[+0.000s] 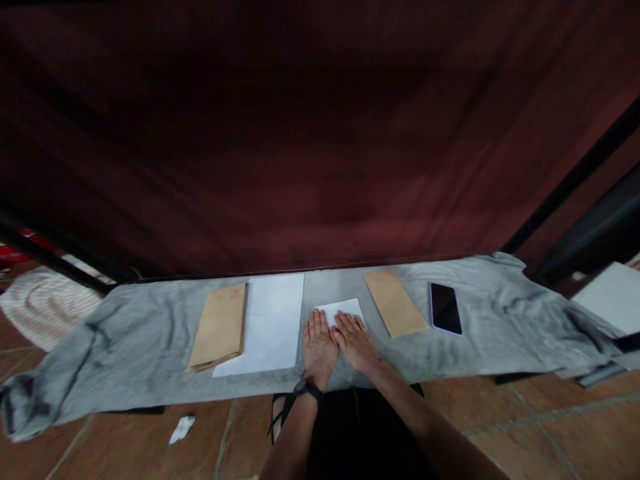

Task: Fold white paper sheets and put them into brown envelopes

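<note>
Both palms lie flat on a small white sheet of paper [345, 307], which looks folded, in the middle of the grey cloth. My left hand [320, 341], with a dark watch on its wrist, covers the sheet's left part. Pressed over its right part is my right hand [356, 340], fingers stretched out and angled toward the left. The near portion of the sheet is hidden under the hands. A single brown envelope [396, 303] rests just right of my right hand. Left of my left hand are larger white sheets [275, 323], partly under a stack of brown envelopes [220, 320].
A phone [445, 308] with a dark screen and purple edge lies right of the single envelope. Grey cloth [150, 333] covers the narrow bench. Behind it hangs a dark red curtain [320, 167]. A crumpled white tissue [182, 429] is on the tiled floor.
</note>
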`<move>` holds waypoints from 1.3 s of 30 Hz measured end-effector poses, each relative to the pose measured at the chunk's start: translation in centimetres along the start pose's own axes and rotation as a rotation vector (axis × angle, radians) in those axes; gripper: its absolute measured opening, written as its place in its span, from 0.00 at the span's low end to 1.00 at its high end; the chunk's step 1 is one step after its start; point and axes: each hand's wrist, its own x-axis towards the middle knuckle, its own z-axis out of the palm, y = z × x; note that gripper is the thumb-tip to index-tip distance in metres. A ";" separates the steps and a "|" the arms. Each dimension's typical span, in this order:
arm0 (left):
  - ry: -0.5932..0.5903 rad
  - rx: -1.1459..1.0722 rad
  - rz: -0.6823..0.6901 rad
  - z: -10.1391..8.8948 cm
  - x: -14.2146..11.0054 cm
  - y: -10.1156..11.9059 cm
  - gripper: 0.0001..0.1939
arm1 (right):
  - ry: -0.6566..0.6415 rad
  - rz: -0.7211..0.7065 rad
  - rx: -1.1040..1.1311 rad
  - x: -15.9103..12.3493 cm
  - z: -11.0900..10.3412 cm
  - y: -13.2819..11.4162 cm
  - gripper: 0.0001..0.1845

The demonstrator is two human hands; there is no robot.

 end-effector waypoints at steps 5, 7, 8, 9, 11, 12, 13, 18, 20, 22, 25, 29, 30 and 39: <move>0.024 -0.008 -0.012 0.1 0.0 0.1 0.31 | 0.011 0.067 -0.026 -1.4 0.1 1.3 0.29; 0.029 -0.013 -0.017 0.1 0.0 0.1 0.30 | 0.022 0.096 -0.040 -2.0 0.0 2.0 0.30; 0.032 -0.015 -0.017 0.1 0.0 0.2 0.30 | 0.025 0.110 -0.046 -2.3 -0.1 2.4 0.30; 0.035 -0.015 -0.016 0.0 0.1 0.2 0.30 | 0.025 0.122 -0.051 -2.5 -0.1 2.6 0.30; 0.040 -0.017 -0.011 0.0 0.1 0.2 0.30 | 0.020 0.143 -0.059 -3.0 -0.3 2.9 0.31; 0.043 -0.020 -0.009 0.0 0.1 0.1 0.30 | 0.015 0.150 -0.060 -3.1 -0.4 3.0 0.31; 0.047 -0.025 -0.006 0.0 0.1 0.1 0.30 | 0.010 0.157 -0.060 -3.2 -0.4 3.1 0.31; 0.088 -0.065 0.043 -0.2 -0.3 -0.2 0.29 | -0.002 0.186 -0.046 -3.2 -0.7 2.8 0.32; 0.061 -0.077 0.154 -0.3 -0.8 0.1 0.27 | -0.002 0.184 -0.043 -3.2 -0.9 2.7 0.32; -0.003 -0.040 0.273 -0.4 -1.2 0.7 0.26 | 0.007 0.179 -0.039 -3.2 -1.1 2.6 0.31; -0.104 0.093 0.347 -0.6 -1.2 1.6 0.24 | 0.036 0.179 -0.025 -3.2 -1.3 2.6 0.29; -0.157 0.146 0.397 -1.4 -0.2 1.8 0.24 | 0.081 0.177 -0.008 -3.3 -1.3 2.8 0.27; -0.166 0.148 0.408 -1.5 0.0 1.8 0.24 | 0.092 0.172 -0.004 -3.3 -1.3 2.8 0.27; -0.169 0.096 0.362 -3.3 0.9 3.0 0.22 | 0.203 0.153 0.120 -3.5 -0.9 3.3 0.28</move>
